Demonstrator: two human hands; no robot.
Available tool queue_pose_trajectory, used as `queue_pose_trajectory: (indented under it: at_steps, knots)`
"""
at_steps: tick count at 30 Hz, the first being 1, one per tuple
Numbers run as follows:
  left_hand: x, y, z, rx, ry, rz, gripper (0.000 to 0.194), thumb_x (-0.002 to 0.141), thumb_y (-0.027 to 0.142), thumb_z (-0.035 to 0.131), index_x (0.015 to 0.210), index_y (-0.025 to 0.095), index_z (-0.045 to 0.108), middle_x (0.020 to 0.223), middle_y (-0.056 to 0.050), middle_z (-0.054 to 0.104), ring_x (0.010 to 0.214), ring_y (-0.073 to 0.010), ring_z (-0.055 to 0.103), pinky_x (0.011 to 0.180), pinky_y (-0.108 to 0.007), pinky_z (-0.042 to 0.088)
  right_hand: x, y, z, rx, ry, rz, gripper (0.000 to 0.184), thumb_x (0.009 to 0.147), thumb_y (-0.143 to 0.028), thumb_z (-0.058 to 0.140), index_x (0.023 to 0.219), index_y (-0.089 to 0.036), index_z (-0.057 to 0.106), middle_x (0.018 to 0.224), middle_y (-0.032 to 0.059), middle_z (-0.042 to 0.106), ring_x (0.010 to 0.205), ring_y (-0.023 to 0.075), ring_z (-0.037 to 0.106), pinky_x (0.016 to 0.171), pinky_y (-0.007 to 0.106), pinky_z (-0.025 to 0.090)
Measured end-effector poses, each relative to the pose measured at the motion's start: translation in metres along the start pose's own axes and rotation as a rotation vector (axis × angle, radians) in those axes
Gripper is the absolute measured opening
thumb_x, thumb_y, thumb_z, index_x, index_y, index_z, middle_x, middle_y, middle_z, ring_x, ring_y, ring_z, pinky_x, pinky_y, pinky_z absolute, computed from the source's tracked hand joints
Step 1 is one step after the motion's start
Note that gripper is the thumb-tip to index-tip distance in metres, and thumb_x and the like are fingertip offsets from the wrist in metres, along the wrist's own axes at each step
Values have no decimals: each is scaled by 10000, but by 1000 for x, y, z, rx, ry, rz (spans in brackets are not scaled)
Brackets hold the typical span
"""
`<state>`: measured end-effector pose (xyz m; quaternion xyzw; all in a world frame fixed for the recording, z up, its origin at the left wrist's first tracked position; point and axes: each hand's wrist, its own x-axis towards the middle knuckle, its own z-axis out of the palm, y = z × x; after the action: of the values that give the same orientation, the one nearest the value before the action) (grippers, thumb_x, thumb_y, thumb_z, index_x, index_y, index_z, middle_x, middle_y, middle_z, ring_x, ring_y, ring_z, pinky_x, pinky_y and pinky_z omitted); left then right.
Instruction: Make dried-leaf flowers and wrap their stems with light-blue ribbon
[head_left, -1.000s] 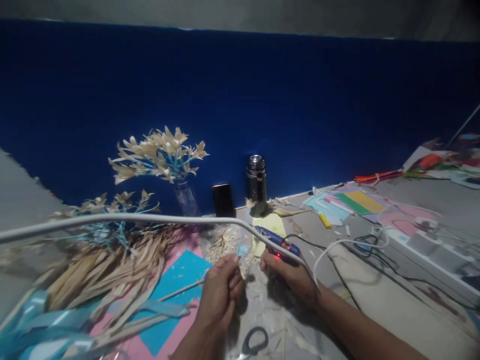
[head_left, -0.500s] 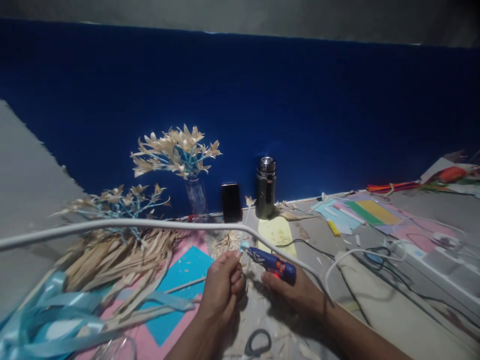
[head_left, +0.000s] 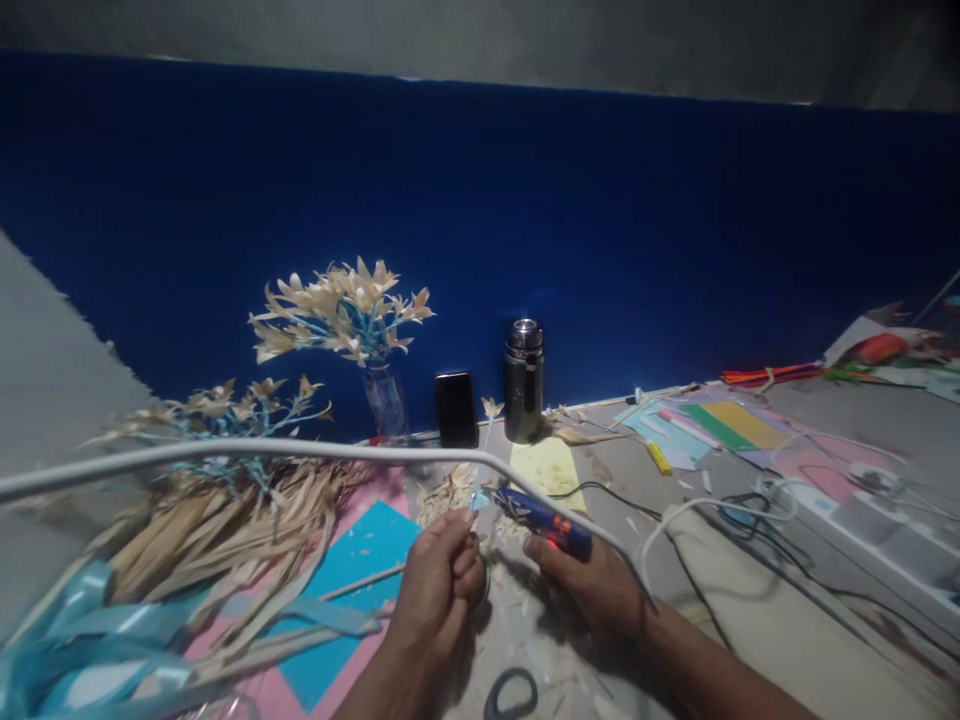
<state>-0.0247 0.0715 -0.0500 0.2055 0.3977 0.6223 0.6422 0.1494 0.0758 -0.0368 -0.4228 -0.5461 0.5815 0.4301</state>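
My left hand [head_left: 444,572] pinches the lower part of a thin light-blue stem that stands upright and carries one small cream flower [head_left: 491,408] at its top. In my right hand [head_left: 589,580] is a blue glue gun [head_left: 541,520], its orange-red light glowing. The gun's nozzle points left and lies at the stem just above my left fingertips; I cannot tell whether the two touch. A black cord trails behind the gun to the right. Below the hands lies the dark handle of a pair of scissors [head_left: 511,694], partly cut off by the frame.
A glass vase [head_left: 385,400] of cream flowers, a phone [head_left: 456,410] and a dark flask [head_left: 524,385] stand along the blue wall. Dried husks [head_left: 187,535] and blue ribbon [head_left: 120,640] lie left. A white cable [head_left: 300,450] crosses in front. At right is a power strip [head_left: 862,530].
The glue gun has swung left and its nozzle has come to the stem in my left hand. The flower on the stem now shows beside the flask. The view has shifted slightly.
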Motion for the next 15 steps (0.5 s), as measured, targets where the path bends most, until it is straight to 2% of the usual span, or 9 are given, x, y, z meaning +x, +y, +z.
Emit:
queue_pose_trajectory:
  at_steps: [4,8,15]
  knots:
    - [1,0,0,37,0,47,469,706,397,895,692,193,474,511,123,336,393,-7,206,367,-115,171,0,3,-3,10,-39,0,461,691,-579,854,669,-211,577,518,-43,476,445,89,381,440,239,309]
    - [-1,0,4,98,43,91,473,634,420,923,678,194,510,463,147,284,357,-9,213,348,-126,164,1,8,-6,-36,-42,14,471,678,-561,869,653,-212,554,535,-51,453,482,87,363,455,231,294]
    - [-1,-1,4,189,88,129,462,610,493,913,694,188,577,419,142,307,301,-23,251,324,-152,175,0,1,-4,-53,-97,-18,449,716,-563,836,685,-206,565,559,-52,453,490,85,340,474,243,294]
